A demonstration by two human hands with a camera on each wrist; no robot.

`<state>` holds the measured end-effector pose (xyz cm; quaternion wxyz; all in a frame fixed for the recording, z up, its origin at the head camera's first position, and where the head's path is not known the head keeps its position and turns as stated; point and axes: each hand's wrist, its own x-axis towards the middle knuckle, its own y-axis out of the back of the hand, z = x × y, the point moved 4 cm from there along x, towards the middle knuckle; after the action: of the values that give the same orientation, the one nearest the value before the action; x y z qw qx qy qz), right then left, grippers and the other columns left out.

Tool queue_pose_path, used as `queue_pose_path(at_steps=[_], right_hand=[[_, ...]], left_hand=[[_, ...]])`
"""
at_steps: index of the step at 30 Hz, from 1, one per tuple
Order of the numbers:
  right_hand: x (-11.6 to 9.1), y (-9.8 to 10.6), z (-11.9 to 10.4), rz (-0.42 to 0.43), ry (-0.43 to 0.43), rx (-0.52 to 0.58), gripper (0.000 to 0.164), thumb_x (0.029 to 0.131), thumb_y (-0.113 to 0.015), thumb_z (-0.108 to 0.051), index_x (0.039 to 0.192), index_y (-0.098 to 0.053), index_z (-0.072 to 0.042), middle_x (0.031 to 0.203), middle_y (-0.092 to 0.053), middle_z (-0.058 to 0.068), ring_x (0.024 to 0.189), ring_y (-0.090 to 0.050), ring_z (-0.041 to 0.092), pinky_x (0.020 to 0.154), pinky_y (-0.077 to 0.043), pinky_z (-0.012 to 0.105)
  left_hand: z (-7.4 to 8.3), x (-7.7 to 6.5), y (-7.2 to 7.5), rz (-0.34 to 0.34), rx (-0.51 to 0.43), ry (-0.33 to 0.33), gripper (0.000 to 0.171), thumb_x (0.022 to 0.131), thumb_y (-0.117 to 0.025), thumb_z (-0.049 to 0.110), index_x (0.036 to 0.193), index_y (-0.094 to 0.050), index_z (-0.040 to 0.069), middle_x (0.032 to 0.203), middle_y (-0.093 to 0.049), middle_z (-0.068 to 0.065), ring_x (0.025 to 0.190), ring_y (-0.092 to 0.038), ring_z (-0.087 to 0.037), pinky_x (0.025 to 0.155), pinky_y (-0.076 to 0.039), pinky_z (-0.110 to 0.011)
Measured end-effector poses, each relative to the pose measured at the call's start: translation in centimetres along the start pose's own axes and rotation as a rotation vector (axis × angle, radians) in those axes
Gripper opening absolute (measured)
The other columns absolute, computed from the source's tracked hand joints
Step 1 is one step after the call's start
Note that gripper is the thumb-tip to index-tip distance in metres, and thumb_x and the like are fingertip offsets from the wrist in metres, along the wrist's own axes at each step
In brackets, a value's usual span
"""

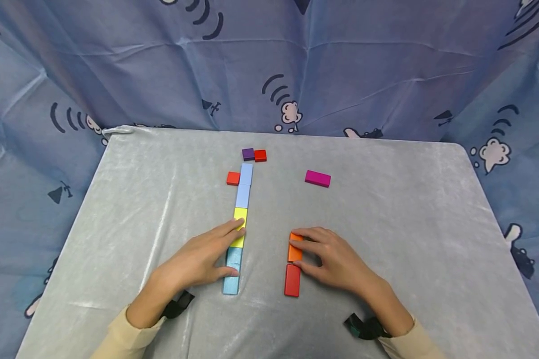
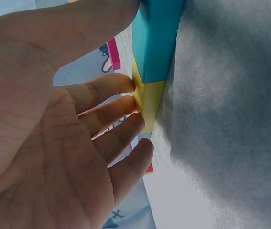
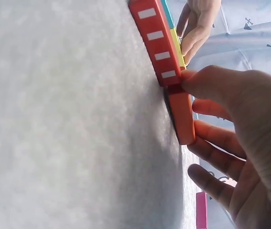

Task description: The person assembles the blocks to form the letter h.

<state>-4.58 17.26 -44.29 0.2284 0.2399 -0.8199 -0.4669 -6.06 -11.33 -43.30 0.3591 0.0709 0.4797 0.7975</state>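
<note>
A long straight row of blocks runs away from me: light blue blocks (image 1: 231,285) at the near end, yellow blocks (image 1: 238,241) in the middle, pale blue blocks (image 1: 243,195) beyond. My left hand (image 1: 202,257) lies along this row, its fairly straight fingertips on the yellow part and its thumb on the light blue part. To the right, my right hand (image 1: 334,259) pinches an orange block (image 1: 295,254) between the thumb at its near end and fingers around its far end. A red block (image 1: 292,280) with white marks on its side lies end to end with the orange one.
At the row's far end are a purple block (image 1: 248,154) and a small red block (image 1: 260,155) side by side. Another small red block (image 1: 233,178) sits left of the row. A magenta block (image 1: 318,178) lies farther right on the grey cloth-covered table (image 1: 408,224). A patterned blue curtain (image 1: 364,65) hangs behind.
</note>
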Motion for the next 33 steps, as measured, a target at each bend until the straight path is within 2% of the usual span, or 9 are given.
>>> queue_pose_path(at_steps=[9, 19, 25, 33], right_hand=[[-0.1, 0.1, -0.4, -0.038, -0.052, -0.005, 0.046, 0.091, -0.085, -0.026, 0.133, -0.075, -0.013, 0.141, -0.069, 0.005, 0.126, -0.067, 0.024, 0.107, -0.057, 0.049], [-0.5, -0.1, -0.6, -0.063, -0.068, -0.019, 0.048, 0.093, -0.082, -0.028, 0.138, -0.072, -0.016, 0.147, -0.065, 0.003, 0.131, -0.064, 0.024, 0.109, -0.055, 0.05], [-0.8, -0.2, -1.0, -0.108, -0.078, -0.042, 0.059, 0.089, -0.084, -0.045, 0.142, -0.069, -0.021, 0.153, -0.059, 0.004, 0.138, -0.059, 0.024, 0.113, -0.052, 0.051], [-1.5, -0.2, -1.7, -0.138, -0.093, -0.088, 0.086, 0.075, -0.085, -0.072, 0.145, -0.067, -0.026, 0.155, -0.056, 0.004, 0.139, -0.057, 0.026, 0.114, -0.051, 0.052]], left_hand=[[0.0, 0.0, 0.0, 0.001, 0.002, -0.008, 0.089, 0.088, -0.088, 0.032, 0.16, -0.045, 0.005, 0.173, -0.036, -0.01, 0.159, -0.039, -0.03, 0.124, -0.044, -0.047], [0.0, 0.0, 0.1, 0.003, 0.002, -0.009, 0.089, 0.087, -0.089, 0.032, 0.16, -0.045, 0.004, 0.172, -0.037, -0.011, 0.159, -0.038, -0.03, 0.124, -0.044, -0.047], [0.0, 0.1, 0.2, 0.002, 0.001, -0.006, 0.089, 0.087, -0.089, 0.032, 0.159, -0.045, 0.004, 0.172, -0.037, -0.01, 0.159, -0.038, -0.03, 0.124, -0.045, -0.047], [-0.1, 0.1, 0.1, 0.001, 0.0, -0.003, 0.089, 0.087, -0.089, 0.032, 0.16, -0.045, 0.005, 0.173, -0.036, -0.01, 0.16, -0.038, -0.03, 0.124, -0.045, -0.047]])
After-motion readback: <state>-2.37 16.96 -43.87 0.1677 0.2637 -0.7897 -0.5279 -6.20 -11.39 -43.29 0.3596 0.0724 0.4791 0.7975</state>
